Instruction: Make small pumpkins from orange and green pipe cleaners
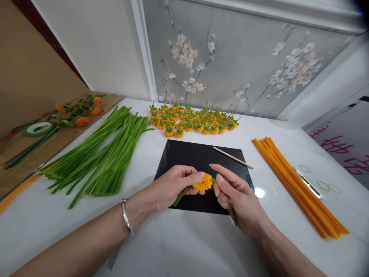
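Observation:
Between the thumb and fingers of my left hand [180,181] is a small orange pumpkin shape [203,182] made of bent pipe cleaners. My right hand [235,192] pinches a green pipe cleaner [213,180] at the pumpkin's right side. One end of green pipe cleaner [180,197] sticks out below my left fingers, and another [235,217] shows under my right palm. Both hands are above a black board [190,154] lying on the white table. Part of the pumpkin is hidden by my left thumb.
A wooden stick [233,157] lies across the board's far right corner. Green pipe cleaners [112,157] are piled left, orange ones [296,188] right, near tweezers [309,183] and rings [323,186]. Several finished pumpkins [188,126] line the back. Green tape [39,128] sits far left.

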A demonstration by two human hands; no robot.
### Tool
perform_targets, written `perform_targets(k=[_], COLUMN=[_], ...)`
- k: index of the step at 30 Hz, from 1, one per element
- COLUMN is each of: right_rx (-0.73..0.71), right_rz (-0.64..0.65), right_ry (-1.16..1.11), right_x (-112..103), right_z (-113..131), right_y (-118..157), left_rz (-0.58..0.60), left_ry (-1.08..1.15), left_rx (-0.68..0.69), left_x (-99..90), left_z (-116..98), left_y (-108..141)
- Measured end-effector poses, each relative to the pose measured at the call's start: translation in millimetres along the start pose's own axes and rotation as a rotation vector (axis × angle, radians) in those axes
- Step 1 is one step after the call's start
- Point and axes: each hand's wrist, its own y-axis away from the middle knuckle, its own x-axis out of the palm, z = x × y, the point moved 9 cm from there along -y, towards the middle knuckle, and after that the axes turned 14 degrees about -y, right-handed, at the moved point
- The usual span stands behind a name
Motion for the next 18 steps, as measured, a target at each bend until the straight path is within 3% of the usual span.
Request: perform_targets(k=[5, 8, 13, 18], right_rx=[-0.019, -0.057, -0.411, -0.641], right_rz=[-0.016, 0.007, 0.086, 0.113], right_ry=[0.002, 0.205, 0.837, 1.134], right_x=[-6, -2, 20, 28], right_z=[6, 11, 35, 43], right_y=[1, 3, 12, 19], left_rz=[-0.014, -0.051, 0.018, 0.135], left_ry=[-0.011, 0.003, 0.068, 0.136], left_rx=[-0.046, -0.043, 0.013, 0.044], left_x=[-3.9, -7.0, -0.9, 3.5], left_z=[-2, -3, -9, -12], left_y=[1, 1, 5, 9])
